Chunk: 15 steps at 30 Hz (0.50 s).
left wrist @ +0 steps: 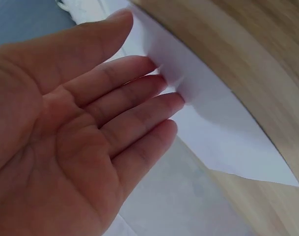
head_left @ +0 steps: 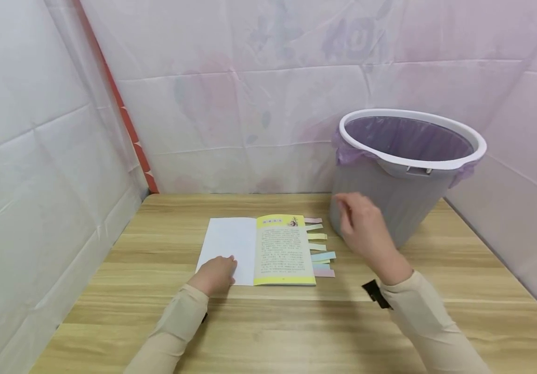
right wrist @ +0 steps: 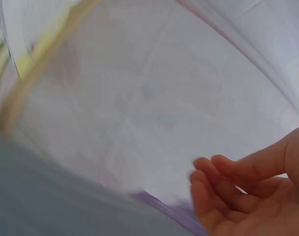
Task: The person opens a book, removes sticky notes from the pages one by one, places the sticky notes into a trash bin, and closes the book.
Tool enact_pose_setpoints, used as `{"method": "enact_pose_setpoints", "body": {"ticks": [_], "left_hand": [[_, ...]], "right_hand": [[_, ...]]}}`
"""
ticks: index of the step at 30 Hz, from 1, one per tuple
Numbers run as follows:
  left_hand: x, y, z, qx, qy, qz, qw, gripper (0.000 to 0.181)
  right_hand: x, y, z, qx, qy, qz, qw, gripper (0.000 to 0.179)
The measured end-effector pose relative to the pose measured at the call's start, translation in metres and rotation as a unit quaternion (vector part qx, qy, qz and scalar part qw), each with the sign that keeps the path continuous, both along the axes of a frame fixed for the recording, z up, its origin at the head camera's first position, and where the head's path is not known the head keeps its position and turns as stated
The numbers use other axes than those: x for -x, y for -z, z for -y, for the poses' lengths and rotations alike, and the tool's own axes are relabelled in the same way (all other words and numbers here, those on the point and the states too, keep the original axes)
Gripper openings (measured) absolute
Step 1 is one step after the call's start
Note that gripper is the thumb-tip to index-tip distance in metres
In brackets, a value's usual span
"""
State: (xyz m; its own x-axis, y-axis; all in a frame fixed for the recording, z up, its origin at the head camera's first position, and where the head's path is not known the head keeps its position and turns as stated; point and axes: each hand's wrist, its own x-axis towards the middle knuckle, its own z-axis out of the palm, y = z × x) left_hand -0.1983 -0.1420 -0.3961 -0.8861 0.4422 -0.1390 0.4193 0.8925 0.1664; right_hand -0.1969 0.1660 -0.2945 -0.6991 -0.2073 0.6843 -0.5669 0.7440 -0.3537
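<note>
On a wood-grain table (head_left: pixel 268 335), an open paper book (head_left: pixel 284 254) with white and yellow-bordered pages lies flat, pastel paper strips (head_left: pixel 323 255) jutting from its right edge. The left hand (head_left: pixel 214 275), fingers straight, touches the white page, seemingly steadying it. The right hand (head_left: pixel 364 223), curled narrow with nothing visible inside, hovers near a grey plastic bin (head_left: pixel 394 195). Handling a strip would call for a fine pinch.

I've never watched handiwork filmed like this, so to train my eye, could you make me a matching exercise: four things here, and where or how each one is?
1. Left hand
2. Right hand
3. Bin
4. Paper strips

A. Grey, with a white rim
B. Sticking out from the book
C. Raised above the table
D. Touching the blank page

Pairs: 1-D, 2-C, 3-A, 4-B
</note>
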Motion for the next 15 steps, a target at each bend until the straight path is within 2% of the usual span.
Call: {"method": "enact_pose_setpoints", "body": {"ticks": [2,3,4,6,8,9,11,13,15], "left_hand": [[0.003,-0.002,0.001,0.000,0.006,0.007,1.0000,0.035],[0.004,-0.004,0.001,-0.002,0.006,0.012,0.9999,0.033],[0.006,-0.005,0.001,-0.003,0.007,0.016,0.9998,0.030],[0.008,-0.008,0.002,-0.004,0.008,0.026,0.9996,0.021],[0.010,-0.011,0.002,-0.011,0.002,0.041,0.9991,0.013],[0.011,-0.013,0.002,-0.014,-0.001,0.048,0.9987,0.012],[0.011,-0.016,0.002,-0.017,-0.008,0.064,0.9978,0.016],[0.011,-0.019,0.002,-0.019,-0.015,0.079,0.9966,0.017],[0.011,-0.021,0.002,-0.015,-0.016,0.087,0.9960,0.016]], "right_hand": [[0.005,0.011,0.007,0.015,0.000,0.118,0.9929,0.018],[0.007,0.017,0.009,0.023,0.000,0.181,0.9831,0.020],[0.010,0.023,0.011,0.030,-0.001,0.242,0.9697,0.022],[0.015,0.035,0.015,0.049,-0.012,0.351,0.9352,0.026],[0.019,0.047,0.019,0.069,-0.017,0.430,0.9001,0.030],[0.020,0.053,0.021,0.079,-0.016,0.459,0.8848,0.031],[0.021,0.063,0.024,0.092,-0.008,0.491,0.8664,0.032],[0.019,0.070,0.028,0.097,0.005,0.501,0.8601,0.029],[0.017,0.074,0.030,0.099,0.014,0.501,0.8596,0.026]]}}
